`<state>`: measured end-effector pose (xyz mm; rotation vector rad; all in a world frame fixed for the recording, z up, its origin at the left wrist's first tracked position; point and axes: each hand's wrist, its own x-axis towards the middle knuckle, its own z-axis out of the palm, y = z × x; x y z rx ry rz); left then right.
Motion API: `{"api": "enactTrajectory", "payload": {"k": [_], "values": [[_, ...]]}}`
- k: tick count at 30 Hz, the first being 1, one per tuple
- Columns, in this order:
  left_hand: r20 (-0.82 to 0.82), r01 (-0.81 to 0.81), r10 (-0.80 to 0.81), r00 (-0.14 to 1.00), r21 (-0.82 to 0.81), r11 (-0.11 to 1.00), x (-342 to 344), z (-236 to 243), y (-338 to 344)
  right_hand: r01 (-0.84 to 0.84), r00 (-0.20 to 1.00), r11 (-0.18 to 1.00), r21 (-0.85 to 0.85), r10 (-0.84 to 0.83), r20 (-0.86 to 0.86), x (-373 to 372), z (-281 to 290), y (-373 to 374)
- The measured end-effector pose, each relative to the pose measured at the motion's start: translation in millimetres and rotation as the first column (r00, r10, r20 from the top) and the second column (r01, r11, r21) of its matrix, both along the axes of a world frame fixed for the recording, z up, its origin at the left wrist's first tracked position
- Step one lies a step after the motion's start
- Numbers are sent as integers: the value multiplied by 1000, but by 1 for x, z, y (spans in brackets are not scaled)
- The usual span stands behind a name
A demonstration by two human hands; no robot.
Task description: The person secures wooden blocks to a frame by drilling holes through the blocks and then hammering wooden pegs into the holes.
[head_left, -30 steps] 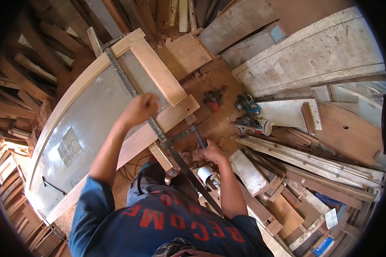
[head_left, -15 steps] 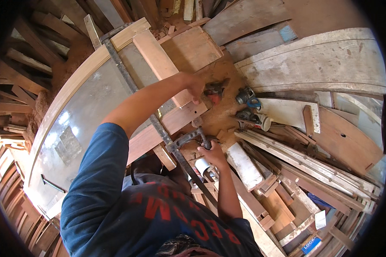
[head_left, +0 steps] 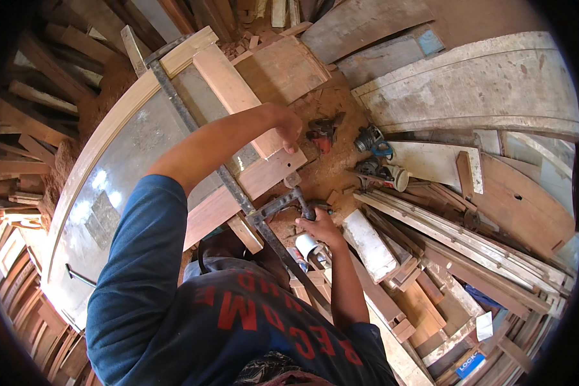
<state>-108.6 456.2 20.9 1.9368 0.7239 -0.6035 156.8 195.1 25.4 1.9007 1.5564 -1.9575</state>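
Note:
A long dark metal bar clamp (head_left: pixel 185 114) stretches diagonally over the wooden piece beside me, its far end hooked on the pale outer rail (head_left: pixel 135 103). At its near jaw, my right hand (head_left: pixel 321 229) is closed round the screw handle (head_left: pixel 306 204). My left hand (head_left: pixel 288 127) curls over the end of a light wooden board (head_left: pixel 228 80), its fingers partly hidden. That board's end meets a reddish crosspiece (head_left: pixel 264 177) with a dark hole near its tip. The clamp's screw end is close to the crosspiece edge.
A grey panel (head_left: pixel 119 167) lies under the clamp at left. Beyond the crosspiece, power tools (head_left: pixel 323 134) sit on sawdust, with a blue-trimmed one (head_left: pixel 373 143) farther right. Stacked long boards (head_left: pixel 457 238) fill the right side, and offcuts (head_left: pixel 51 96) the upper left. A white cup (head_left: pixel 306 244) stands near my right forearm.
The view has shifted slightly. My right hand keeps hold of the clamp handle, which has turned a little, and my left hand stays at the board's end.

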Motion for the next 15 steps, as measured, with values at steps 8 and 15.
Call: {"api": "enactTrajectory", "payload": {"k": [8, 15], "values": [[39, -109, 107, 993, 43, 993, 1, 3, -12, 89, 993, 957, -276, -106, -46, 1, 3, 12], [155, -100, 96, 983, 18, 995, -1, 2, -17, -121, 894, 899, 420, -85, 440, -27, -4, -24]]}}
